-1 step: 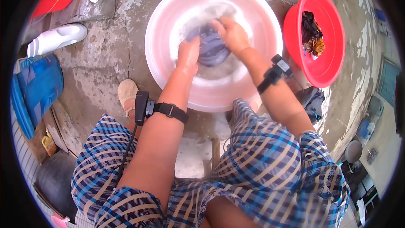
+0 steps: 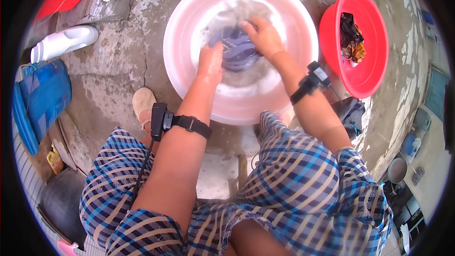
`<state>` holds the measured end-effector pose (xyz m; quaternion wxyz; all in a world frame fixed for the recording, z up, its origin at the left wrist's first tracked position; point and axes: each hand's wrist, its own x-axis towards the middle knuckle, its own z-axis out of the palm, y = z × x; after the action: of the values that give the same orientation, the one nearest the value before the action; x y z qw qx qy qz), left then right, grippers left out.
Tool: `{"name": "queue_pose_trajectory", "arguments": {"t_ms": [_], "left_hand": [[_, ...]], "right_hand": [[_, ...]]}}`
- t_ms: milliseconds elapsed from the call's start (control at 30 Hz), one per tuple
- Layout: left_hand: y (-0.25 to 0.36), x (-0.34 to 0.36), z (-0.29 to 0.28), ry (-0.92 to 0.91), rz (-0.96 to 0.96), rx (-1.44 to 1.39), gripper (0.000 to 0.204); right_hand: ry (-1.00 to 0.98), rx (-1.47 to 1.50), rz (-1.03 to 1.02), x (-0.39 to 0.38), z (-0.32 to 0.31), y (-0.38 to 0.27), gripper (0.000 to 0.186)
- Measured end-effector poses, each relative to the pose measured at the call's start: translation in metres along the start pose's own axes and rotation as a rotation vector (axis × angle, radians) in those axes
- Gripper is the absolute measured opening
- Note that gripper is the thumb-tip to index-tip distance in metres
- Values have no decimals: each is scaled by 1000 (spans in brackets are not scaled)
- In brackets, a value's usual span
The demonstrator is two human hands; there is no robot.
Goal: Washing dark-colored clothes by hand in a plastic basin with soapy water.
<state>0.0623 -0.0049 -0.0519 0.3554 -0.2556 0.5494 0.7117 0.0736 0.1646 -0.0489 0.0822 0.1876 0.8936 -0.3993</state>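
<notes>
One bluish cloth (image 2: 239,56) lies between the hands (image 2: 211,62) (image 2: 264,39).

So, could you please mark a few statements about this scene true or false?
1. The left hand and right hand touch the dark cloth in the pale basin. True.
2. The red tub holds fabric. True.
3. That tub stands left of the pale basin. False: it stands right.
4. No strap shows on either arm. False: the left arm and right arm each wear a black strap.
5. A white bottle is at the picture's left. True.
</notes>
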Motion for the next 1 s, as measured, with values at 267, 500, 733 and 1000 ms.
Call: {"name": "queue_pose_trajectory", "arguments": {"t_ms": [267,500,733,1000], "left_hand": [[-10,1,-40,37,-276,-90,82],[-13,4,-37,-43,-111,-246,52],[10,-3,-19,40,29,-2,36],[-25,3,-23,87,-374,-153,68]], "right_hand": [[-407,424,305,-29,35,-3,55],[-49,106,-550,-57,26,-61,31],[-144,61,115,-2,-6,3,28],[-415,305,318,-17,46,37,58]]}}
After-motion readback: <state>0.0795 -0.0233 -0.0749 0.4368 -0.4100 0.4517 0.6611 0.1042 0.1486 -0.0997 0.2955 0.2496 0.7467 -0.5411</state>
